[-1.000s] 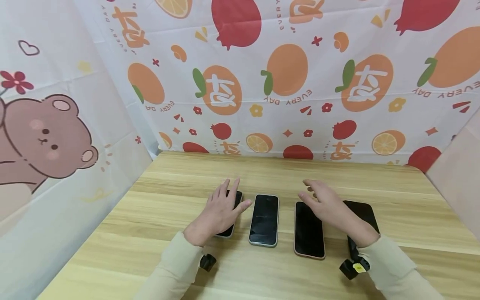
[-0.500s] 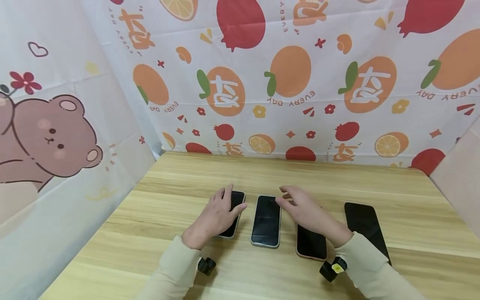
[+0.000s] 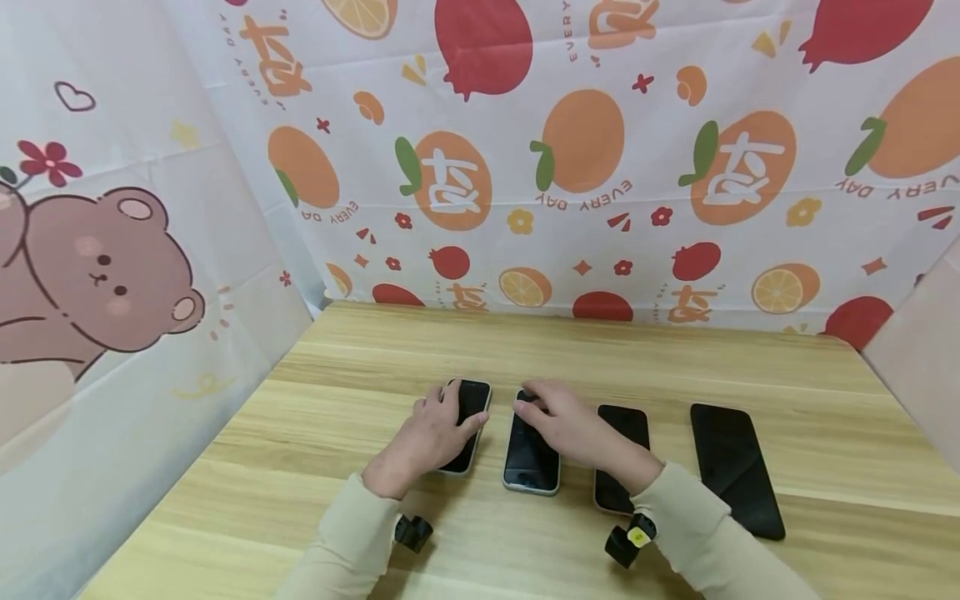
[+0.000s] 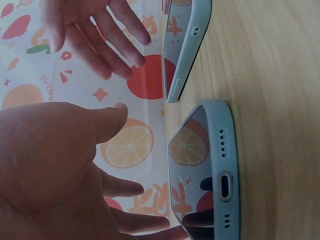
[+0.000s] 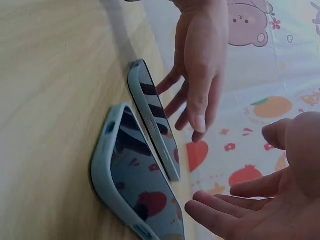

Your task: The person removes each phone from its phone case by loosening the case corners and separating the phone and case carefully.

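My left hand hovers over the leftmost phone, its fingers loosely extended across the dark screen. In the left wrist view that phone's pale blue case shows its charging port, with my fingertips close over the glass. Above the neighbouring phone, also in a pale case, is my right hand, thumb apart from the relaxed fingers. The right wrist view has this phone lying screen up, with the right fingertips just off its far end. Neither hand grips anything.
A third phone lies partly under my right forearm. Farther right is a larger black phone. All rest on a wooden table, backed by a fruit-print cloth. A bear-print cloth hangs at the left.
My right hand has moved left from above the third phone to above the second, uncovering the large black phone. The left hand stays over the leftmost phone, its fingers slightly lower.
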`<action>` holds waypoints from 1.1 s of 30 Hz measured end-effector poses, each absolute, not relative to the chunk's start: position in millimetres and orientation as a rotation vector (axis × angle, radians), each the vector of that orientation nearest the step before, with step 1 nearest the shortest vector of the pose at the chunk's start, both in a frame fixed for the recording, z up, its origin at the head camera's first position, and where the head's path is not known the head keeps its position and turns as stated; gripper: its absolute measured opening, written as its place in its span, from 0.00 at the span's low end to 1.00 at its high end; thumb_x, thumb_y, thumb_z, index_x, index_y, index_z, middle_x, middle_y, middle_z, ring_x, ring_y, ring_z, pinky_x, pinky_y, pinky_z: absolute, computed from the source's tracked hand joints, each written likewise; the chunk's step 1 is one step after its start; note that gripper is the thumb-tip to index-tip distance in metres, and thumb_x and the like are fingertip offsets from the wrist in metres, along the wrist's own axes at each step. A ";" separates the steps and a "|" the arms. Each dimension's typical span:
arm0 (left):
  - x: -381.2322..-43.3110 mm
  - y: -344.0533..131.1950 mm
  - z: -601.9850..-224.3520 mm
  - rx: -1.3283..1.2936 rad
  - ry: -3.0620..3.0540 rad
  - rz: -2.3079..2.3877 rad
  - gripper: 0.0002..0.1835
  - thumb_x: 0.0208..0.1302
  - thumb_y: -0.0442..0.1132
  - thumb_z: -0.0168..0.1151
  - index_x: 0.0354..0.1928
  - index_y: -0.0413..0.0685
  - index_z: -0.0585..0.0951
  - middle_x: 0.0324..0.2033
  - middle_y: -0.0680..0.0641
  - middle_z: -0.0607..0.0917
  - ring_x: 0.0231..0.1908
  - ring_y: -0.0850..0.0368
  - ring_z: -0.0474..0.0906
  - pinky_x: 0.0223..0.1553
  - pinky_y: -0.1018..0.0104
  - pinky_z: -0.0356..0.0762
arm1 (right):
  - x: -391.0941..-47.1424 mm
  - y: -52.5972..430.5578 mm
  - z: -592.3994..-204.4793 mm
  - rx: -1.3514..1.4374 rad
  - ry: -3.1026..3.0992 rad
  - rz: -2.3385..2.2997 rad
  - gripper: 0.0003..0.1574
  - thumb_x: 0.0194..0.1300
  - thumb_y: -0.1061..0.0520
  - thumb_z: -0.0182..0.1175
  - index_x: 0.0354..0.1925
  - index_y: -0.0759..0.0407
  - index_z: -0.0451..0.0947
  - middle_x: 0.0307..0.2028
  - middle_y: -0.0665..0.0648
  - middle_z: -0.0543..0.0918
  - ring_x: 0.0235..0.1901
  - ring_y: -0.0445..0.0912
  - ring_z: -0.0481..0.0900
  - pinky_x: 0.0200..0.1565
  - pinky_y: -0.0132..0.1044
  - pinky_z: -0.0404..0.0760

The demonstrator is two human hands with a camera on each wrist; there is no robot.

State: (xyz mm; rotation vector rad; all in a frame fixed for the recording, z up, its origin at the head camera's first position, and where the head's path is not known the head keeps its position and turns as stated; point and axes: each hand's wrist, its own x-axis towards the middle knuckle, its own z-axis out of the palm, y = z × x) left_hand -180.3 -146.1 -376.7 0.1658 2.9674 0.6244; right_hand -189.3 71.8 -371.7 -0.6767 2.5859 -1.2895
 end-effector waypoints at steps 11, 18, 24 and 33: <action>-180.7 -151.2 -373.3 0.132 2.926 0.594 0.38 0.74 0.53 0.54 0.74 0.34 0.57 0.68 0.25 0.64 0.63 0.27 0.65 0.58 0.38 0.71 | -187.0 47.7 -378.2 -0.649 2.425 -1.327 0.39 0.78 0.39 0.43 0.73 0.63 0.60 0.63 0.63 0.76 0.61 0.54 0.77 0.65 0.55 0.71; -181.6 -159.7 -368.5 0.089 2.913 0.557 0.34 0.74 0.50 0.54 0.69 0.31 0.63 0.59 0.26 0.73 0.57 0.32 0.70 0.55 0.40 0.73 | -185.4 31.4 -383.0 -0.675 2.232 -1.400 0.36 0.79 0.44 0.44 0.68 0.71 0.63 0.54 0.67 0.79 0.53 0.55 0.81 0.59 0.52 0.76; -183.2 -159.8 -368.1 0.123 2.940 0.544 0.25 0.73 0.48 0.55 0.56 0.31 0.73 0.47 0.31 0.80 0.48 0.36 0.75 0.47 0.45 0.75 | -184.4 24.5 -385.5 -0.591 2.111 -1.476 0.39 0.76 0.49 0.48 0.72 0.75 0.55 0.63 0.68 0.74 0.58 0.54 0.79 0.63 0.51 0.75; -189.3 -159.2 -371.5 0.127 2.970 0.620 0.21 0.73 0.45 0.56 0.53 0.32 0.74 0.40 0.36 0.82 0.35 0.46 0.78 0.35 0.54 0.78 | -182.7 23.2 -386.5 -0.507 2.005 -1.584 0.38 0.74 0.55 0.46 0.72 0.76 0.52 0.65 0.71 0.72 0.64 0.58 0.74 0.63 0.49 0.75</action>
